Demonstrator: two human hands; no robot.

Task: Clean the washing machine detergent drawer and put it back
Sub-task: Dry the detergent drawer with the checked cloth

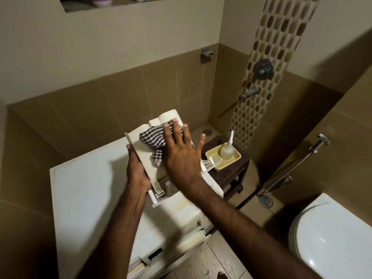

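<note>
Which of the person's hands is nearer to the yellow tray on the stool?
The right hand: it presses the checked cloth on the detergent drawer, beside the yellow tray. The left hand grips the drawer's far side.

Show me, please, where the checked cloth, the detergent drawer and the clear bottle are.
checked cloth (pixel 154 137): head view, its middle folds.
detergent drawer (pixel 141 152): head view, flat side panel.
clear bottle (pixel 226 151): head view, rounded body.

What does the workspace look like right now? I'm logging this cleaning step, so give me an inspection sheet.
Surface: white washing machine top, bare part showing.
Job's things: detergent drawer held above the machine; checked cloth on it.
Clutter: yellow tray with squeeze bottle on a dark stool.
Grippers: left hand grips the drawer; right hand presses the cloth flat.
Cables: nothing seen.
Surroundings: toilet, floor drain, hand sprayer.
</note>
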